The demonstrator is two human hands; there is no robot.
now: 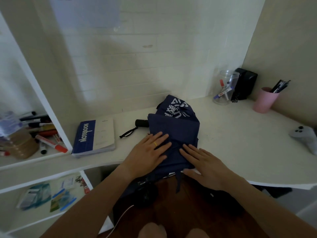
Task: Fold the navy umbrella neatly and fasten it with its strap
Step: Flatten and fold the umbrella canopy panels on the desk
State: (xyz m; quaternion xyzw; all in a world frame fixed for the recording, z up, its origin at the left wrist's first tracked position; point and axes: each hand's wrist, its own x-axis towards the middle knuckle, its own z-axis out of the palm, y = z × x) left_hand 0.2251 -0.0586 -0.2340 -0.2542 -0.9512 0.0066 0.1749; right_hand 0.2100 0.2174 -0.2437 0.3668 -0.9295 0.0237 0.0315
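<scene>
The umbrella [173, 131] lies collapsed near the middle of the desk [240, 134], its navy cloth flattened into rough folds, with white lettering showing on the far part. Its near end hangs over the desk's front edge. The black handle [142, 123] sticks out to the left, and a black wrist loop [127, 133] trails from it over the desk top.

Both hands lie flat on the cloth at the near end, fingers straight and spread, gripping nothing. The left hand [147, 152], with a gold ring, presses the left side of the folds. The right hand [204, 162] presses the right side, close to the front edge. Their fingertips are near each other but apart.

A notebook [94, 136] lies left of the handle, by the front edge. At the back right corner stand a clear jar [224, 88] with markers, a black box [245, 83] behind it, and a pink cup [265, 100] with pens. A grey controller [305, 136] lies at the right edge. Shelves on the left hold markers [49, 140] and rolls of tape [22, 145].
</scene>
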